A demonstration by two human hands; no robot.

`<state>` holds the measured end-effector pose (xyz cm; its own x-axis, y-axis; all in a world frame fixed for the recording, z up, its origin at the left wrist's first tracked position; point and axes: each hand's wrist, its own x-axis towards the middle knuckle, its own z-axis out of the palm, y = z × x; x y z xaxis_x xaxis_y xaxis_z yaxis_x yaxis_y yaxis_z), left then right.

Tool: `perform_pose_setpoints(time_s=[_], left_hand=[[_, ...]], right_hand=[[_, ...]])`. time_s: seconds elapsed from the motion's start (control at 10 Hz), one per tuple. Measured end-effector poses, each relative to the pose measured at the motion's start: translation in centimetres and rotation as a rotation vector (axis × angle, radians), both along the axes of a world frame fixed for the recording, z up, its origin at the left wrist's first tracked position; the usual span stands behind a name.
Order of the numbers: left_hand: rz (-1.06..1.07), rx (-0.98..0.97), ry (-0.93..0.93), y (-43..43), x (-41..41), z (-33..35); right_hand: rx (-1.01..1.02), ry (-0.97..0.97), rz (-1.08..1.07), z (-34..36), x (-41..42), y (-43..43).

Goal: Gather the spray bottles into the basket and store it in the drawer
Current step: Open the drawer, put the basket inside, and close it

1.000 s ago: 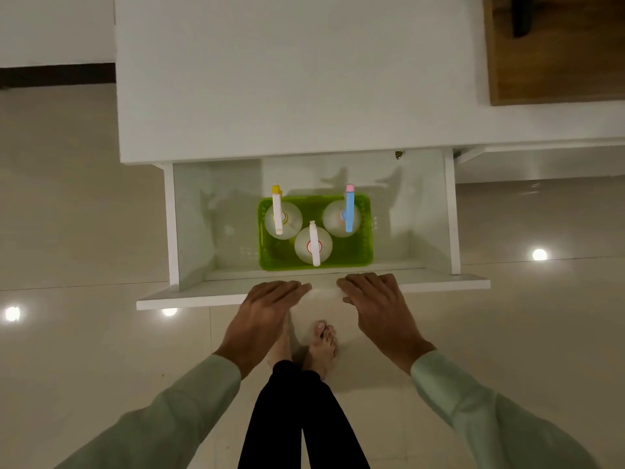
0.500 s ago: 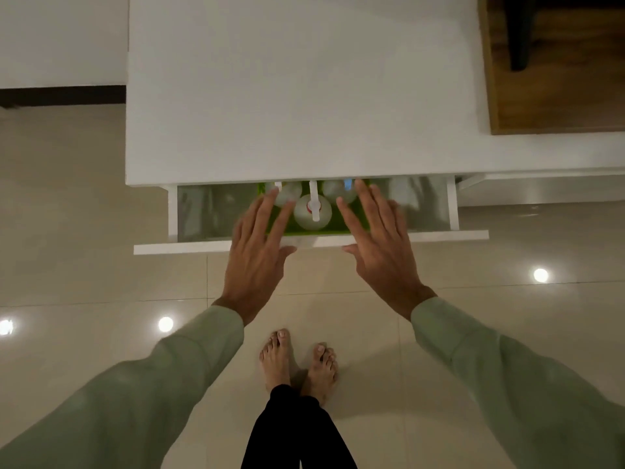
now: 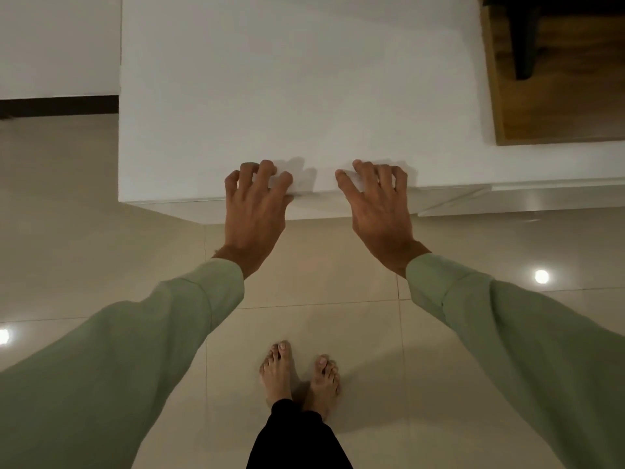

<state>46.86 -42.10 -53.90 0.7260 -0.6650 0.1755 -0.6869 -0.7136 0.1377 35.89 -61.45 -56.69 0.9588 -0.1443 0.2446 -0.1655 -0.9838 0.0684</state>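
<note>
Glossy beige floor tiles [image 3: 101, 211], white cabinet top [image 3: 287, 89] bare, wooden panel [image 3: 554, 96] at upper right. Drawer front [image 3: 311, 208] flush under cabinet edge, appears fully closed. Basket and spray bottles out of sight, presumably inside drawer. Left hand [image 3: 253, 211] and right hand [image 3: 378, 208] apart, fingers spread and curled over cabinet front edge, gripping nothing. Task judged essentially done; only withdrawal of hands left. Bare feet [image 3: 297, 377] well back from cabinet, plenty of open floor either side.
</note>
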Motion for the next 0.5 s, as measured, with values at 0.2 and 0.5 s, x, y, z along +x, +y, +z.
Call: perform_pose_setpoints(time_s=[0.2,0.5], left_hand=[[0.017,-0.010,-0.063,-0.4,-0.6,-0.2],[-0.056,0.313,0.402,-0.7,0.3,9.0]], right_hand=[[-0.018,-0.022,-0.069,0.2,0.6,0.9],[0.279,0.430,-0.153,9.9,2.0,3.0]])
